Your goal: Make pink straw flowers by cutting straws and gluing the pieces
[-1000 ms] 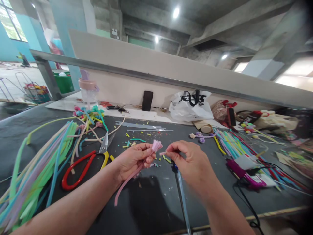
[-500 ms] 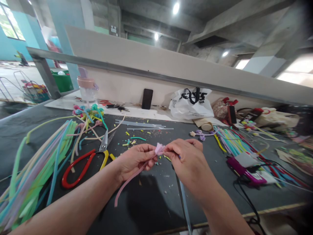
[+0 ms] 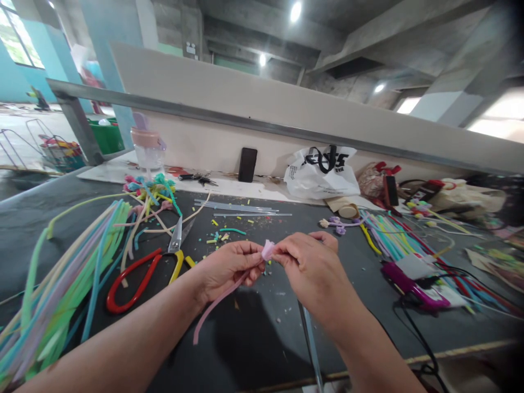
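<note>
My left hand (image 3: 239, 265) pinches a pink chenille stem (image 3: 216, 307), whose long tail hangs down to the left. At its upper end is a small pale pink bunched head (image 3: 268, 250). The fingertips of my right hand (image 3: 313, 267) close on the right side of this head, and the back of the hand hides what they grip. A clear stick (image 3: 313, 349) runs from beneath the right hand toward the table's front edge. Scissors (image 3: 176, 254) with one red and one yellow handle lie open, left of my left hand.
Bundled chenille stems (image 3: 77, 273) lie at left, more stems (image 3: 385, 234) at right. A purple device (image 3: 409, 286) with a black cable rests on the right. Clear sticks (image 3: 245, 207) and scraps lie behind my hands. A phone (image 3: 248, 165), white bag (image 3: 323, 174) and cup (image 3: 148, 150) stand at the back.
The pink head now looks more closed and upright between my fingertips. Both hands keep nearly the same place, and the view has shifted slightly.
</note>
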Demonstrator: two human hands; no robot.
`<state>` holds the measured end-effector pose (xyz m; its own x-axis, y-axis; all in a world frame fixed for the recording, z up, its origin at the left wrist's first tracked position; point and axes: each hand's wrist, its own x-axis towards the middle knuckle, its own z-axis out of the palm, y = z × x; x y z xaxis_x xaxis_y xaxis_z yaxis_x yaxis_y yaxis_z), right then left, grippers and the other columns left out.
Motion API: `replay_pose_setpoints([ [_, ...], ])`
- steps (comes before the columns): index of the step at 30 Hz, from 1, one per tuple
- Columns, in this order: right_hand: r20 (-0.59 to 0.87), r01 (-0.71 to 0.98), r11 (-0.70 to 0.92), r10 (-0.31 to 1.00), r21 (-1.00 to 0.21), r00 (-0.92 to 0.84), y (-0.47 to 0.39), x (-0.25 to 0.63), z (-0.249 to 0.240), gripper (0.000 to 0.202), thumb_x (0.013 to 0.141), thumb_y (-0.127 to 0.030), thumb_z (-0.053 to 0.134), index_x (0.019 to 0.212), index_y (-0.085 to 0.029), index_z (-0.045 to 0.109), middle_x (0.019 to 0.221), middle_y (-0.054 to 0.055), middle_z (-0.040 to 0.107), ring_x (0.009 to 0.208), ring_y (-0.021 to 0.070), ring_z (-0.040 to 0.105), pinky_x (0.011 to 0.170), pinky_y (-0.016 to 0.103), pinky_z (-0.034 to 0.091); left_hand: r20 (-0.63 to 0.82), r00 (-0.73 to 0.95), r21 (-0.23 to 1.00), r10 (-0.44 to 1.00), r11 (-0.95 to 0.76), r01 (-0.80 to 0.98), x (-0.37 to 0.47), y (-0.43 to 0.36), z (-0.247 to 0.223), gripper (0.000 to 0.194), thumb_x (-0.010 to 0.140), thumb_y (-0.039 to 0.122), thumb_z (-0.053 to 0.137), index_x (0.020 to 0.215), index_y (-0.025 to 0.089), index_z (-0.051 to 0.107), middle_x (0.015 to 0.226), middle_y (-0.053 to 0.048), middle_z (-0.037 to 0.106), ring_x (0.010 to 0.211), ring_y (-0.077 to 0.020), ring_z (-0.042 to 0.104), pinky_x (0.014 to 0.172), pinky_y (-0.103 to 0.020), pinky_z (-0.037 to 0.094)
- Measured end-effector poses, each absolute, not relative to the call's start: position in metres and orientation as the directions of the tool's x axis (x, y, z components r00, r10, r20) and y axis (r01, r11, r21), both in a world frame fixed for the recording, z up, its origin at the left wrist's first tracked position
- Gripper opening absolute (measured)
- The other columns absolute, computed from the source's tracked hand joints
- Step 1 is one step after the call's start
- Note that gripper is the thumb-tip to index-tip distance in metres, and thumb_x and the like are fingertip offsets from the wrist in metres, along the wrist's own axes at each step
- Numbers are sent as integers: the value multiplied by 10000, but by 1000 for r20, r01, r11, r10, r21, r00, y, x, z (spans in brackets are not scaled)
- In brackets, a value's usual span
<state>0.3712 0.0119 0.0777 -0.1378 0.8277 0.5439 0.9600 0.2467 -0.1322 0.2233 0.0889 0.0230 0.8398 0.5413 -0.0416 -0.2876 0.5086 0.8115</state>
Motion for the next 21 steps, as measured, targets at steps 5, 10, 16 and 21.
replay_pose_setpoints([
  [5, 550, 956, 260, 822, -135, -146, 13, 372, 76, 154, 822, -176, 542, 699, -228, 617, 700, -34, 647, 694, 130, 572, 857, 341, 184, -46, 851, 810, 523, 518, -275, 224, 89, 21, 179, 720, 244, 664, 825, 112, 605, 647, 9, 538, 455, -18, 451, 425, -126, 320],
  [10, 558, 957, 261, 817, -129, -147, 12, 370, 75, 154, 828, -185, 531, 694, -219, 601, 695, -26, 646, 694, 131, 573, 863, 334, 175, -30, 848, 828, 530, 489, -276, 224, 89, 18, 195, 705, 267, 675, 802, 113, 606, 638, 8, 538, 451, -27, 448, 417, -139, 320],
  [16, 560, 952, 260, 818, -159, -130, 11, 366, 77, 140, 803, -149, 553, 680, -213, 573, 678, -43, 628, 696, 125, 571, 853, 325, 186, -24, 850, 831, 526, 483, -276, 223, 90, 18, 175, 712, 250, 666, 792, 108, 604, 637, 6, 537, 447, -29, 443, 410, -142, 322],
  [21, 544, 957, 233, 833, -174, -104, 12, 365, 77, 139, 807, -149, 543, 686, -213, 568, 659, -52, 624, 669, 112, 567, 836, 316, 200, -65, 867, 820, 494, 522, -236, 222, 91, 19, 183, 696, 250, 686, 778, 109, 602, 635, 6, 536, 445, -26, 437, 403, -135, 315],
])
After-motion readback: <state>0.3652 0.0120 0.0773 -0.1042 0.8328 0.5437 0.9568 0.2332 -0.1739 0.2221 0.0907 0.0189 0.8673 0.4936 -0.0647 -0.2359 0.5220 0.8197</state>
